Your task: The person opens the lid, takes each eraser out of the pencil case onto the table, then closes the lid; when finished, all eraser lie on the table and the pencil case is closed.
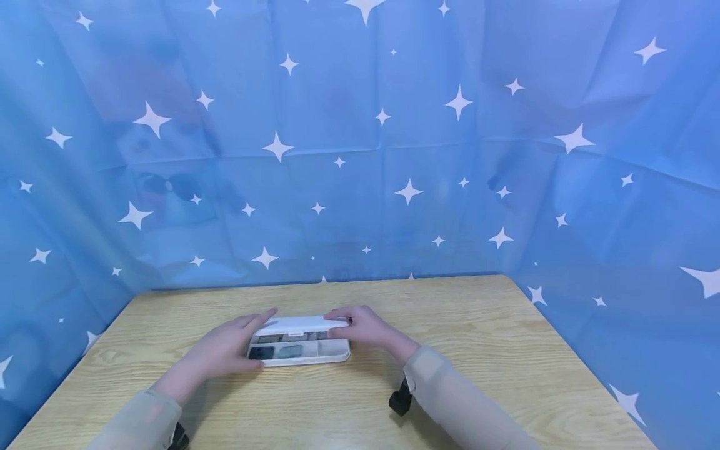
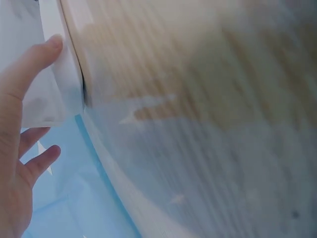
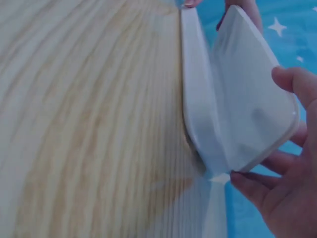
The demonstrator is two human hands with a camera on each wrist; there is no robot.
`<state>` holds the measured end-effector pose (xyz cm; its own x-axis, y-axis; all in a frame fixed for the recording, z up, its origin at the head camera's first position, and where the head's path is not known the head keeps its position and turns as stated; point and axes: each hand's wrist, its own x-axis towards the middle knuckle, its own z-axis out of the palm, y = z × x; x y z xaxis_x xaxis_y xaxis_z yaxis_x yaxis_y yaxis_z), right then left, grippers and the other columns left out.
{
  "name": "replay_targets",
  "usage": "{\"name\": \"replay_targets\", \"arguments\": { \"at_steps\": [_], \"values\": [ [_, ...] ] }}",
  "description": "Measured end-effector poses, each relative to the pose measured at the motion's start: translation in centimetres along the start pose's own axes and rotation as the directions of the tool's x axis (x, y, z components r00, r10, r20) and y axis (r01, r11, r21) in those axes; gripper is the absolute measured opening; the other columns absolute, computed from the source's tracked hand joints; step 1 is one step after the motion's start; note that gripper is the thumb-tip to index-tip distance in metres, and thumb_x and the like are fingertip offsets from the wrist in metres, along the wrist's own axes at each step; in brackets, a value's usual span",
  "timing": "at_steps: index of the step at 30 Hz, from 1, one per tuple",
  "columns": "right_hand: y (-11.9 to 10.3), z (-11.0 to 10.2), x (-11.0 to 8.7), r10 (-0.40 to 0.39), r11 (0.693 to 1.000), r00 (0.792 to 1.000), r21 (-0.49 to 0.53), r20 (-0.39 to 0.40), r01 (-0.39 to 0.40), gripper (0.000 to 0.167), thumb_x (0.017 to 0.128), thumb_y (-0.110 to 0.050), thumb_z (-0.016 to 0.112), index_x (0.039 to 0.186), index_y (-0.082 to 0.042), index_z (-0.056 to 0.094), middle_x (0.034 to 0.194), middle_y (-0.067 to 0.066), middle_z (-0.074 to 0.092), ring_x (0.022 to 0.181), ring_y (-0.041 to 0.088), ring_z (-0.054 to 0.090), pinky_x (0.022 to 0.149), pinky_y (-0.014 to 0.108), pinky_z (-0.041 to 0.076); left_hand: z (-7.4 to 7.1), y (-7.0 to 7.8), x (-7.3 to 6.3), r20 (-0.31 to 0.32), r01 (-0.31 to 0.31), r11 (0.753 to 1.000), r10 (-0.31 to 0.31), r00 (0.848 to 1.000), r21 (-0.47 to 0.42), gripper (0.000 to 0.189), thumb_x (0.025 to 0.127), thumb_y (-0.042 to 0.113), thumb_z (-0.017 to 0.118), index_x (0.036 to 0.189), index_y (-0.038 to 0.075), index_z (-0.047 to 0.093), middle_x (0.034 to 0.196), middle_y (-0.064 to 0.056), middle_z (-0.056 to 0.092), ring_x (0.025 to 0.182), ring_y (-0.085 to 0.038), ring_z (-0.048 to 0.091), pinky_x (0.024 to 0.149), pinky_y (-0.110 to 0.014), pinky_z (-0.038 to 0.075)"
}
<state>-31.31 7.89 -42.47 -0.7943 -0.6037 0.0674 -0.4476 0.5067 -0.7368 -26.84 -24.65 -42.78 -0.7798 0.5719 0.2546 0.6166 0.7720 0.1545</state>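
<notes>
A long white hinged case [image 1: 306, 361] lies on the table with its lid [image 1: 298, 324] partly raised. Compartments show inside it, one with a dark rectangular piece [image 1: 262, 353] and another with a grey-green piece [image 1: 290, 351]; their kind is too small to make out. Around the case's left end is my left hand [image 1: 225, 347], thumb at the front wall and fingers toward the back. My right hand [image 1: 365, 326] pinches the lid's right end, thumb on its outer face [image 3: 255, 94] and fingers behind. The lid hides the rear of the compartments.
The pale wooden table [image 1: 450, 325] extends around the case on all sides. Behind it and along both sides hangs a blue curtain [image 1: 337, 125] with white stars. A black wrist device [image 1: 400, 399] sits under my right sleeve [image 1: 455, 394].
</notes>
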Motion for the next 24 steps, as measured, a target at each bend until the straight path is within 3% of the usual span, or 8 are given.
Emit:
{"name": "replay_targets", "arguments": {
  "at_steps": [2,3,6,12,19,24],
  "values": [
    [-0.2,0.0,0.1,0.014,0.999,1.000,0.034,-0.021,-0.014,0.041,0.095,-0.032,0.062,0.132,-0.014,0.062,0.131,0.004,0.060,0.096,0.015,0.059,0.082,0.034,0.048,-0.1,-0.1,-0.1,-0.011,0.004,1.000,-0.004,1.000,0.006,0.109,0.071,0.038,0.085,0.157,0.022,0.019,0.143,-0.018,0.046,0.122,-0.038,0.051,0.096,-0.054,0.044],
    [-0.3,0.0,0.1,0.022,0.999,0.999,0.050,-0.031,-0.020,0.041,0.096,-0.032,0.061,0.132,-0.012,0.061,0.130,0.004,0.061,0.107,0.015,0.058,0.086,0.035,0.048,-0.1,-0.1,-0.2,-0.014,0.010,1.000,-0.010,1.000,0.010,0.110,0.071,0.038,0.085,0.157,0.024,0.016,0.145,-0.018,0.043,0.124,-0.039,0.050,0.096,-0.054,0.044],
    [-0.4,0.1,0.2,0.053,0.995,0.997,0.084,-0.061,-0.047,0.044,0.098,-0.038,0.056,0.133,-0.011,0.060,0.130,0.004,0.061,0.118,0.019,0.055,0.094,0.039,0.047,0.0,-0.3,-0.3,-0.032,0.021,1.000,-0.021,0.999,0.017,0.112,0.072,0.038,0.085,0.157,0.026,0.014,0.151,-0.020,0.033,0.124,-0.041,0.048,0.094,-0.054,0.046],
    [-0.2,0.3,0.6,0.134,0.981,0.984,0.156,-0.116,-0.115,0.052,0.098,-0.049,0.050,0.134,-0.011,0.058,0.128,0.006,0.060,0.122,0.026,0.053,0.097,0.045,0.045,0.4,-0.4,-0.4,-0.055,0.093,0.995,-0.094,0.994,-0.020,0.118,0.070,0.039,0.086,0.157,0.030,0.007,0.156,-0.024,0.015,0.120,-0.045,0.051,0.089,-0.052,0.049],
    [0.1,0.7,1.0,0.191,0.960,0.960,0.242,-0.203,-0.140,0.064,0.099,-0.052,0.045,0.137,-0.002,0.052,0.131,0.017,0.057,0.123,0.033,0.051,0.101,0.049,0.041,0.5,-0.5,0.0,-0.045,0.153,0.984,-0.157,0.987,-0.086,0.131,0.063,0.037,0.090,0.157,0.028,0.001,0.151,-0.030,0.027,0.118,-0.052,0.049,0.091,-0.059,0.045],
    [0.1,1.3,1.0,0.241,0.910,0.942,0.392,-0.233,-0.136,0.067,0.101,-0.051,0.041,0.141,0.003,0.045,0.133,0.020,0.055,0.123,0.036,0.051,0.099,0.048,0.044,0.1,-1.0,0.7,0.007,0.164,0.977,-0.165,0.986,-0.134,0.140,0.058,0.034,0.092,0.156,0.028,-0.006,0.153,-0.027,0.024,0.123,-0.050,0.045,0.097,-0.058,0.041]
  ]
}}
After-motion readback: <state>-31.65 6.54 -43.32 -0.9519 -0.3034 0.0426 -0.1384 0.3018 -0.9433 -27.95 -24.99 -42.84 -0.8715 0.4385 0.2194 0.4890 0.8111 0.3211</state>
